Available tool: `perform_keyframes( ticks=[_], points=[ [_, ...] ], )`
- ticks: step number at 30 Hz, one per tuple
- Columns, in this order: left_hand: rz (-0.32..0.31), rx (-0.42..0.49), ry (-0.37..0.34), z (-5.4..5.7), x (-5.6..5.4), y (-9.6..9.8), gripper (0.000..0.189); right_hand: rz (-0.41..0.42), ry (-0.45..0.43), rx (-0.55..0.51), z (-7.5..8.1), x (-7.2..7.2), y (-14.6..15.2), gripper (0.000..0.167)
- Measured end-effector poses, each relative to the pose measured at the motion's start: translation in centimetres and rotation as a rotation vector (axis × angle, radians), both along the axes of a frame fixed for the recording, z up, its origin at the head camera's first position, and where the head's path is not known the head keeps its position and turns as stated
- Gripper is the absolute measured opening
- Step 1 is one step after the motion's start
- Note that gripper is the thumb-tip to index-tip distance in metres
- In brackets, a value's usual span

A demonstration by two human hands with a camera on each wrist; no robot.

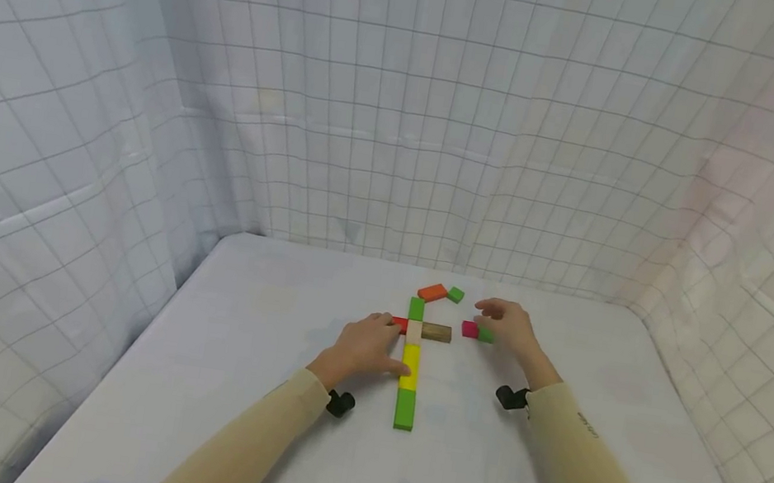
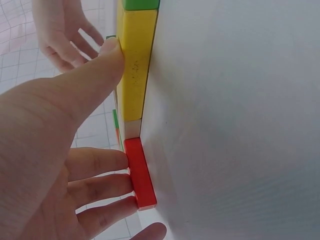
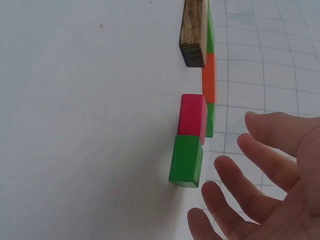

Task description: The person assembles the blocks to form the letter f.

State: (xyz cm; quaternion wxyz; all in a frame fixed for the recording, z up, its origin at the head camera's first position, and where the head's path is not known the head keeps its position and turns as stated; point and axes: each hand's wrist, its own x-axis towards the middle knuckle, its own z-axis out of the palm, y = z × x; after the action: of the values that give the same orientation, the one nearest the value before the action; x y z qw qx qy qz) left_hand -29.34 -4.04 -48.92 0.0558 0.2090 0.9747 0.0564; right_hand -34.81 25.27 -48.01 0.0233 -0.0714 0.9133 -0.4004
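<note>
Wooden blocks form a cross on the white table. Its upright runs from a green block point(image 1: 417, 309) through a pale block point(image 1: 414, 332) and a yellow length point(image 1: 410, 366) to a green end point(image 1: 404, 409). A brown block point(image 1: 437, 332) makes the right arm and a red block point(image 2: 141, 175) the left. My left hand point(image 1: 365, 347) rests its fingertips on the red block, thumb against the yellow. My right hand point(image 1: 510, 331), fingers loosely bent and holding nothing, hovers beside a pink block point(image 3: 192, 116) and a green block point(image 3: 186, 161) that stand end to end.
Beyond the top of the cross lie an orange block point(image 1: 433, 292) and a small green block point(image 1: 456, 294). White gridded curtains point(image 1: 400, 152) enclose the back and sides of the table point(image 1: 255, 322). A black wrist device point(image 1: 510, 398) shows at the right wrist.
</note>
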Motion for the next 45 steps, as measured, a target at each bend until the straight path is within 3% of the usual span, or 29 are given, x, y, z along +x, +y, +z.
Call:
perform_keyframes(
  ticks=[12,22,35,45],
  points=[
    [0.003,0.035,-0.007,0.3,0.4,-0.1,0.086,0.055,-0.020,0.127,-1.9,0.0,-0.4,0.039],
    [-0.013,0.031,0.006,0.3,0.3,-0.1,0.083,0.066,0.053,0.199,-2.5,-0.2,-0.3,0.031],
    [-0.015,0.047,0.000,0.1,0.2,-0.1,0.086,0.064,0.069,0.220,-2.3,-0.2,-0.1,0.030],
    [-0.004,0.025,0.002,0.0,0.0,0.0,0.087,0.049,0.055,0.152,-2.0,0.1,-0.1,0.034]
  ],
)
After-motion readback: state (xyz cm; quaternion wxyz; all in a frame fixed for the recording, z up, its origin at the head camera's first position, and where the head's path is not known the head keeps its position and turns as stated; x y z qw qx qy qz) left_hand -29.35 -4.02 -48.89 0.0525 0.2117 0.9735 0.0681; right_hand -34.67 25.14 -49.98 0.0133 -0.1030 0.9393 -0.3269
